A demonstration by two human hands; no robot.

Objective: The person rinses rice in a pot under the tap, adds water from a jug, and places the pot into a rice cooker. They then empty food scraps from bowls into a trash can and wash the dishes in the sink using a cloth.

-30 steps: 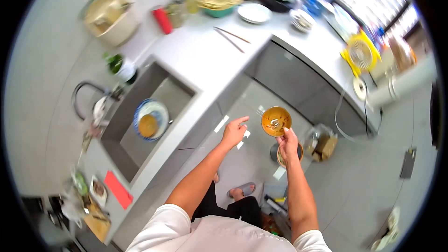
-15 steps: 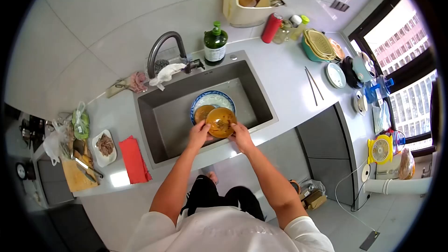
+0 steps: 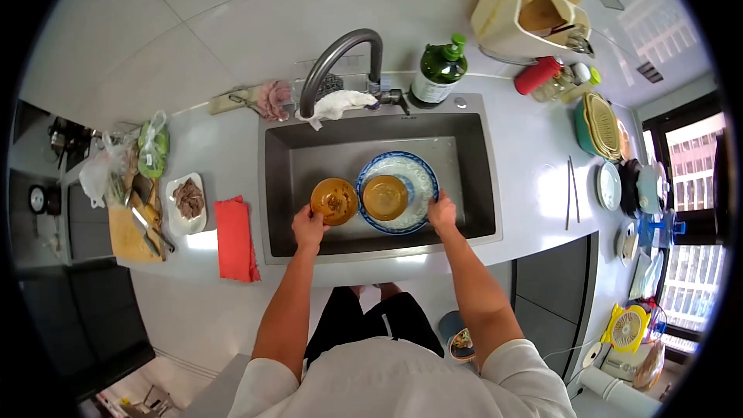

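In the head view, my left hand (image 3: 309,231) grips the rim of an amber bowl (image 3: 334,201) with dark bits of residue inside, over the left half of the sink (image 3: 298,156). My right hand (image 3: 443,213) pinches the right rim of a large blue-and-white dish (image 3: 419,186) in the sink. A second amber bowl (image 3: 385,198) rests inside that dish, toward its left side. Above the sink's back edge stand the curved faucet (image 3: 340,40) and a white cloth (image 3: 338,107) at its base.
A green soap bottle (image 3: 439,73) stands behind the sink. Left on the counter are a red cloth (image 3: 236,240), a white plate of meat (image 3: 187,223) and a cutting board (image 3: 131,236) with knives. Chopsticks (image 3: 573,193) and stacked baskets (image 3: 600,128) are to the right.
My left hand has moved the amber bowl left, away from the other bowl. My right hand has let go of it and now holds the dish's rim. The view has shifted.
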